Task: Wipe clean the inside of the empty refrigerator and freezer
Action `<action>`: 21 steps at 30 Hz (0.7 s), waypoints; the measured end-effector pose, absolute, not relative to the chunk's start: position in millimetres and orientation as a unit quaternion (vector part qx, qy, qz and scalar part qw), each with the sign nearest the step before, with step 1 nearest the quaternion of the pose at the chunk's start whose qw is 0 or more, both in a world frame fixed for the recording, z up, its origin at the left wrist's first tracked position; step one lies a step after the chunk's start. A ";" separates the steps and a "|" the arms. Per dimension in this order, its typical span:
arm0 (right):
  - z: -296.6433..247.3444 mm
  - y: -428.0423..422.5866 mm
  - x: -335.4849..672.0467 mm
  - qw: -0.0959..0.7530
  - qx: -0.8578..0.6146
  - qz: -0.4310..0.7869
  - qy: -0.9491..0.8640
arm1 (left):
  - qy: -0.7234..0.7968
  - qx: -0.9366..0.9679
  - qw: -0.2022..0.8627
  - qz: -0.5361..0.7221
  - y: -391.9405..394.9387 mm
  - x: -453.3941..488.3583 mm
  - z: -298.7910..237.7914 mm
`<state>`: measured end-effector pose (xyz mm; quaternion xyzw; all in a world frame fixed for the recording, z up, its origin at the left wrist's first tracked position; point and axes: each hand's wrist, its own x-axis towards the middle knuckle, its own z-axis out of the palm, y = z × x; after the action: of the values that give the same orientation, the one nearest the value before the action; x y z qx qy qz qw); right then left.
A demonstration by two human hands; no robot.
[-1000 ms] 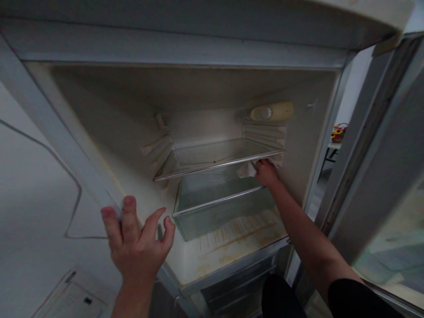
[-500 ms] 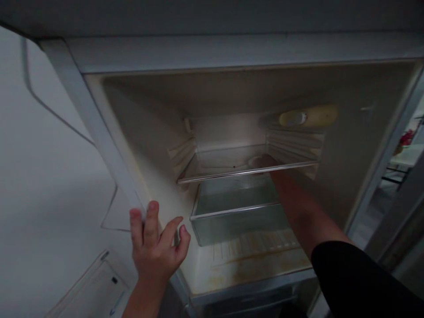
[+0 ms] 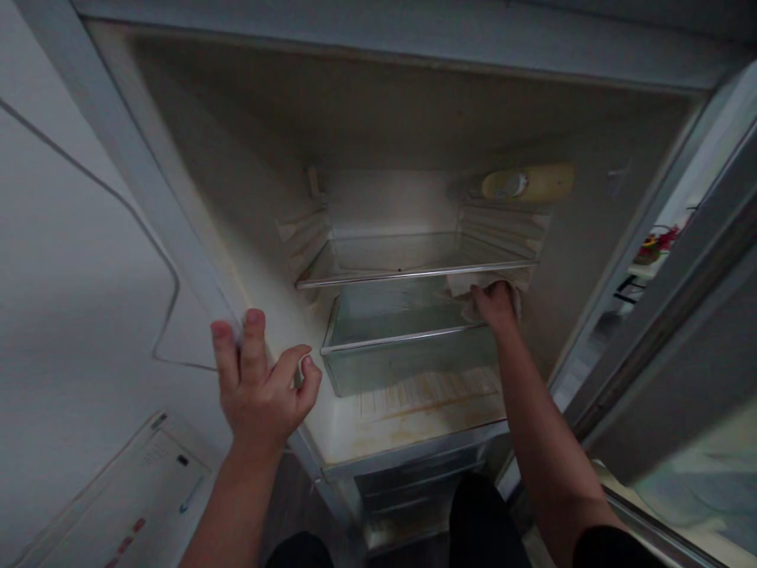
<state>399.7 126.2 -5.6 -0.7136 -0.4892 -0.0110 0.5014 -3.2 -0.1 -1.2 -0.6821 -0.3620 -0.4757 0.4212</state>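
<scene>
My left hand is at the left front edge of an old fridge, its fingers spread and two fingertips against the frame. It holds nothing. Inside the fridge, my right hand grips a crumpled white cloth, partly hidden by the fingers. The cloth is just under the front rim of a glass shelf, above the right side of a clear crisper drawer. Whether the cloth touches the shelf or drawer, I cannot tell.
Brownish stains mark the fridge floor. A yellowish lamp housing is on the inner right wall. The open fridge door stands at right. A cable hangs along the left wall, above a white panel low down.
My right hand has come forward and down from the upper shelf with the cloth, to below its front rim. My left hand stays on the fridge edge. The view has tilted down.
</scene>
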 end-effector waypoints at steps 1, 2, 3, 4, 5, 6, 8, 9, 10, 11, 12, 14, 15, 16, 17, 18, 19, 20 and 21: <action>-16.2 104.0 396.7 0.507 -0.719 -0.033 -0.474 | -0.362 -0.684 0.412 -0.481 0.4 -3.7 -2.0; -26.2 83.1 393.2 0.502 -0.727 -0.056 -0.465 | -0.363 -0.687 0.401 -0.486 0.8 -4.3 -2.9; -34.8 64.4 390.0 0.495 -0.738 -0.081 -0.451 | -0.364 -0.690 0.387 -0.492 1.2 -4.9 -3.9; -41.4 48.4 387.5 0.486 -0.745 -0.108 -0.444 | -0.367 -0.692 0.373 -0.497 1.6 -5.5 -4.9; -45.5 35.7 386.0 0.478 -0.749 -0.133 -0.440 | -0.370 -0.694 0.361 -0.502 1.9 -6.0 -5.7; -46.8 26.2 385.7 0.472 -0.748 -0.157 -0.439 | -0.372 -0.695 0.352 -0.505 2.2 -6.5 -6.4; -40.8 15.9 388.3 0.465 -0.738 -0.199 -0.447 | -0.376 -0.696 0.346 -0.504 2.4 -7.0 -7.1; -34.1 14.4 390.9 0.463 -0.732 -0.219 -0.449 | -0.376 -0.697 0.348 -0.502 2.4 -7.1 -7.2; -25.7 14.8 394.1 0.463 -0.726 -0.239 -0.448 | -0.375 -0.698 0.348 -0.501 2.4 -7.2 -7.2; -16.4 16.7 397.5 0.464 -0.722 -0.259 -0.443 | -0.372 -0.700 0.347 -0.501 2.3 -7.2 -7.1; -7.4 19.7 401.1 0.465 -0.718 -0.277 -0.438 | -0.369 -0.702 0.347 -0.501 2.2 -7.3 -6.9; 5.9 27.6 407.5 0.463 -0.712 -0.300 -0.435 | -0.366 -0.703 0.353 -0.498 2.2 -7.3 -6.8; 8.4 31.5 409.7 0.458 -0.708 -0.300 -0.446 | -0.367 -0.701 0.358 -0.495 2.2 -7.3 -6.8; 7.2 34.7 410.6 0.451 -0.703 -0.293 -0.465 | -0.368 -0.698 0.364 -0.495 2.3 -7.2 -6.8; 2.3 36.5 410.0 0.449 -0.695 -0.278 -0.488 | -0.367 -0.694 0.368 -0.498 2.5 -7.0 -6.8; -6.4 36.7 407.4 0.456 -0.686 -0.258 -0.505 | -0.367 -0.690 0.370 -0.502 2.6 -6.6 -6.8; -18.2 34.9 402.7 0.480 -0.674 -0.233 -0.511 | -0.366 -0.687 0.371 -0.505 2.6 -6.1 -6.7; -32.5 31.1 396.1 0.517 -0.660 -0.204 -0.505 | -0.363 -0.685 0.374 -0.508 2.5 -5.5 -6.5; -48.2 25.6 388.1 0.568 -0.642 -0.174 -0.484 | -0.361 -0.684 0.377 -0.510 2.4 -4.9 -6.3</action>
<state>388.1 25.6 -48.2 -0.6419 -0.4842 -0.1744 0.5684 -4.9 2.4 -6.3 -0.6840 -0.3610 -0.5097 0.3769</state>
